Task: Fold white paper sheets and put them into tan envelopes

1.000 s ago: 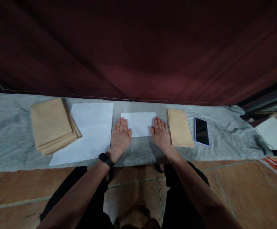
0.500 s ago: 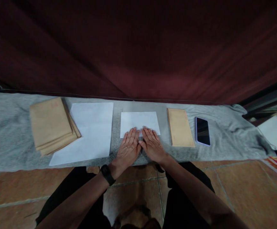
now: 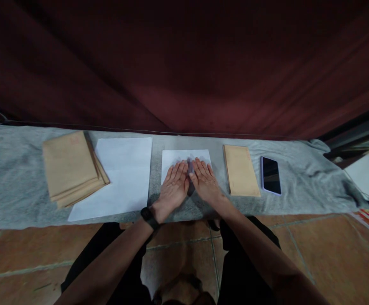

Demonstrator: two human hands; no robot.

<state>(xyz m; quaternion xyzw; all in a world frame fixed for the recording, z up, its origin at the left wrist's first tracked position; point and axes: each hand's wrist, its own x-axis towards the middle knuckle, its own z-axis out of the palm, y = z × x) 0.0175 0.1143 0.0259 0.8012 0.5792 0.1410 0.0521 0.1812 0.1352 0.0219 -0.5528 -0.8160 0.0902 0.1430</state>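
Observation:
A small white sheet of paper, which looks folded, lies in front of me on grey cloth. My left hand rests flat on its left half, fingers stretched forward. Beside it my right hand lies flat on the right half, fingers also stretched out and angled inward. The two hands nearly meet, with a narrow gap between the index fingers. Both hands hide the near edge of the paper. Neither one grips anything.
At left, a stack of brown envelopes overlaps a larger white sheet. To the right lie more brown envelopes and a phone. Grey cloth covers the narrow surface, and a dark red curtain hangs behind it.
Both hands have slid forward over the small white sheet, from its near edge toward its far edge. The envelopes, large sheet and phone stay in place.

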